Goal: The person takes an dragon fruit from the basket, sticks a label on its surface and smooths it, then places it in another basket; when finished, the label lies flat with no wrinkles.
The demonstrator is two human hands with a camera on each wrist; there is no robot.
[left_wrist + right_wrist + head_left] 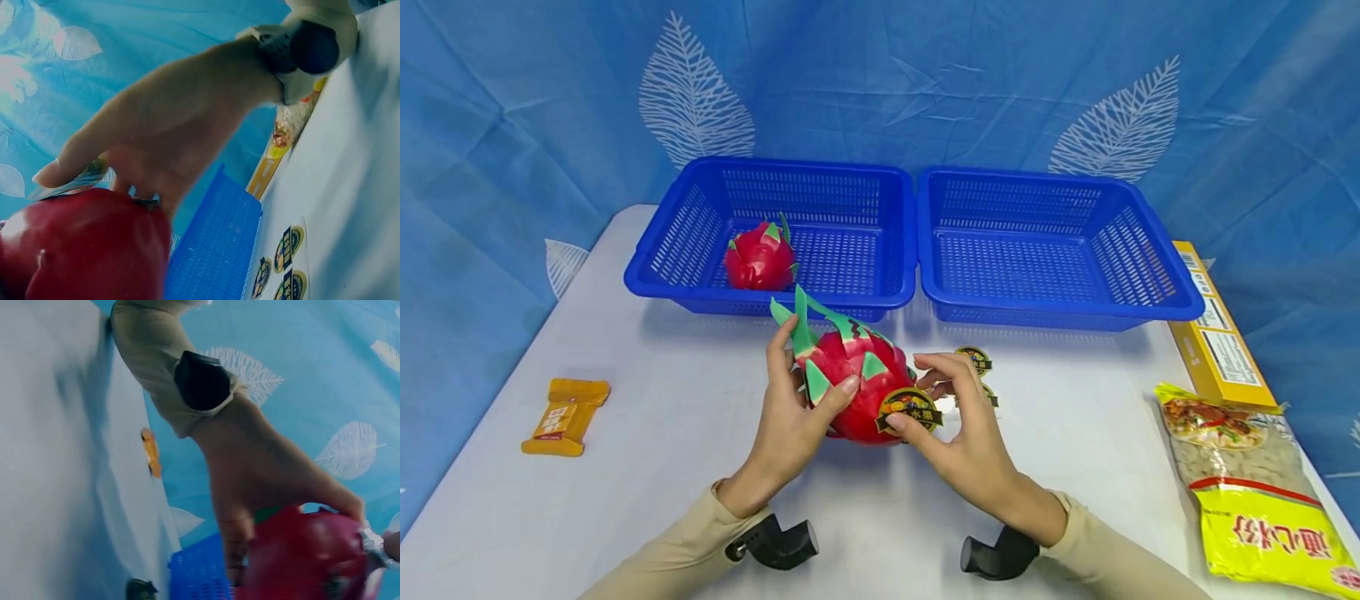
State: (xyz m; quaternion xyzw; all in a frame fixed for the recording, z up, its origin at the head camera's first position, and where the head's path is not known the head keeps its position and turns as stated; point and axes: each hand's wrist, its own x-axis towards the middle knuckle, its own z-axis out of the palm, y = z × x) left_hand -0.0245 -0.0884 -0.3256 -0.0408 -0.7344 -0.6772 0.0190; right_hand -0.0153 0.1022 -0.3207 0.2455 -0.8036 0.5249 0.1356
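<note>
A large red dragon fruit (859, 375) with green scale tips is held above the table by my left hand (801, 412); the thumb lies on its near face and the fingers go behind it. My right hand (966, 425) is at the fruit's right side, pinching a round dark-and-gold sticker (910, 408) with the thumb on its lower edge. The sticker lies against the skin; how much of it sticks cannot be seen. In the left wrist view, the right thumb and the sticker's edge (81, 179) show above the fruit (87, 247).
More stickers (973, 359) lie on a sheet behind the right hand. A smaller dragon fruit (760, 257) sits in the left blue basket (775, 297); a second blue basket (1060, 312) adjoins it. An orange packet (566, 417) is at left; a yellow box (1225, 333) and noodle bag (1262, 492) at right.
</note>
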